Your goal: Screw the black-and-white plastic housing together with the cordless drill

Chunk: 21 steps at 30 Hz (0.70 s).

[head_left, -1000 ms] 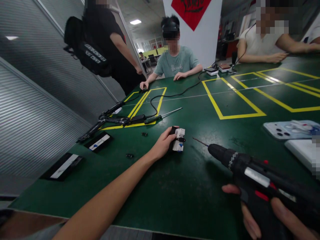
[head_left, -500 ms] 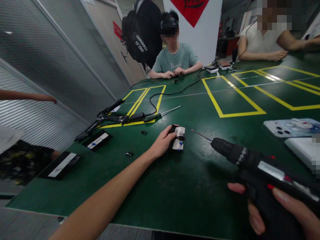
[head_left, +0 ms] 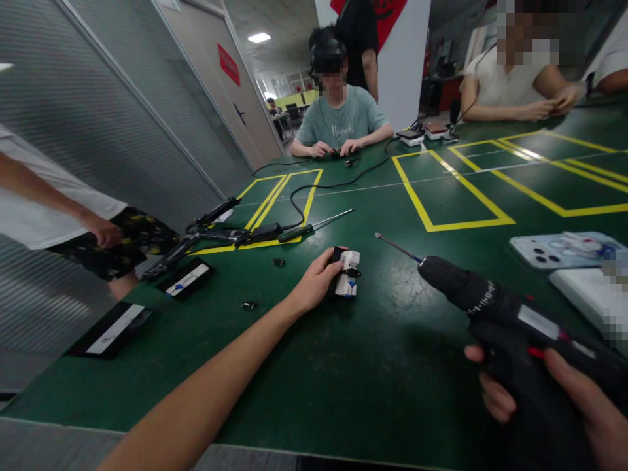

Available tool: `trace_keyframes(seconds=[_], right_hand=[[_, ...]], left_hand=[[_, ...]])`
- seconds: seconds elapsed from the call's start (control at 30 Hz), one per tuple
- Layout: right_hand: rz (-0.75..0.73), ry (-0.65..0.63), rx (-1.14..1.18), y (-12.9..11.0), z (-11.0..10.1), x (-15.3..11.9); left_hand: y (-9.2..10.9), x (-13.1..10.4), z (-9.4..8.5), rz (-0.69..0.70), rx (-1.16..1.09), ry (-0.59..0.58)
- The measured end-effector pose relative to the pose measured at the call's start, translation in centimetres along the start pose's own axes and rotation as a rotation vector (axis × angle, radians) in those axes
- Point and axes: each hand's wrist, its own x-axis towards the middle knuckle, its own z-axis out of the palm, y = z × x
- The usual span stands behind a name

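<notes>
My left hand (head_left: 316,281) is closed around a small white-and-black block with a blue detail, which looks like a circuit breaker (head_left: 349,273), resting at the table's middle. Its stepped white face points right, and my fingers hide part of the black side. In my right hand (head_left: 569,392) is a black cordless drill (head_left: 471,294), held by its grip with the long, thin bit (head_left: 398,247) aimed up and left. The bit's tip is in the air to the right of the circuit breaker, apart from it. Two small dark parts (head_left: 279,261) lie left of my left hand.
A green-handled screwdriver (head_left: 294,233) lies beyond my left hand, beside a black folding stand (head_left: 216,232) and a cable. Two flat black pieces with white strips (head_left: 115,329) lie at left. A phone (head_left: 540,252) and a white box (head_left: 579,294) are at right. Co-workers sit across the green table (head_left: 304,399).
The drill has shifted slightly right, its bit still apart from the circuit breaker. My left hand keeps its hold. A person at the left has come further into view.
</notes>
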Motion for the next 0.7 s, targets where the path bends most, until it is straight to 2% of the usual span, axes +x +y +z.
trace_keyframes(seconds=[0.13,0.3,0.43,0.57,0.7], right_hand=[[-0.052,-0.181,-0.007,-0.7,-1.0,0.2],[-0.031,-0.257,-0.085,-1.1,-1.1,-0.1],[-0.098,-0.245,-0.197,-0.7,0.2,0.0],[-0.118,-0.205,-0.187,-0.1,1.5,-0.2],[-0.15,-0.135,-0.155,0.2,1.8,-0.4]], left_hand=[[-0.1,0.0,0.0,-0.014,-0.017,-0.019],[-0.1,0.1,-0.1,0.008,0.008,-0.009],[0.0,0.0,-0.1,0.012,0.032,-0.003],[0.1,-0.1,0.0,0.011,0.05,0.006],[0.2,-0.1,-0.1,0.014,0.024,0.004]])
